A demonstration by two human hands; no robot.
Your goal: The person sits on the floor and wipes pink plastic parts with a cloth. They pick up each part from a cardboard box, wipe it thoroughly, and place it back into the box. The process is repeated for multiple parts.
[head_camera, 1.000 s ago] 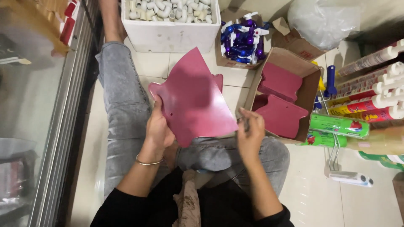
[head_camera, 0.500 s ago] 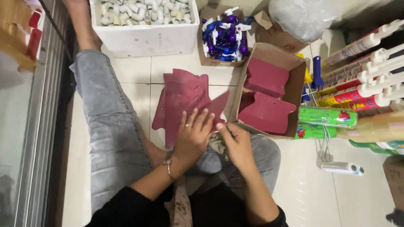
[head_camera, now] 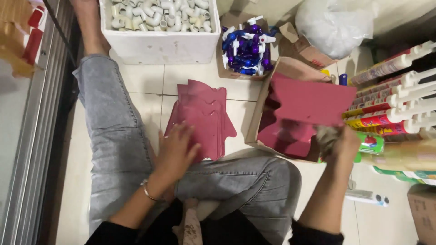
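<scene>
Head view. The person sits on a tiled floor [head_camera: 145, 86], legs in grey jeans [head_camera: 113, 136] folded across the lower half of the frame.

The left hand [head_camera: 175, 152] lies at about 7 o'clock from frame centre, palm down, fingers spread and flat. Its fingertips rest on the lower edge of a stack of dark red shaped sheets [head_camera: 202, 118] lying on the floor just above the knee. A thin bracelet [head_camera: 146, 189] circles the wrist.

The right hand [head_camera: 338, 143] is at about 4 o'clock, blurred by motion. It grips the lower edge of a single dark red sheet [head_camera: 313, 104], which is raised over an open cardboard box [head_camera: 263, 113] — whether by pinch or by full fist cannot be told. More dark red sheets [head_camera: 286, 136] lie inside the box, beneath the raised one.

Surroundings:
- 12 o'clock: a white foam box [head_camera: 159, 45] filled with white pipe elbows [head_camera: 154, 13].
- 1 o'clock: a small carton of blue and purple spray nozzles [head_camera: 247, 45]; beyond it, a white plastic bag [head_camera: 336, 25].
- 3 o'clock: a row of sealant cartridges [head_camera: 395, 95] lying on their sides — white nozzles pointing right.
- 9 o'clock: a metal door track [head_camera: 38, 136] along the left edge.
</scene>
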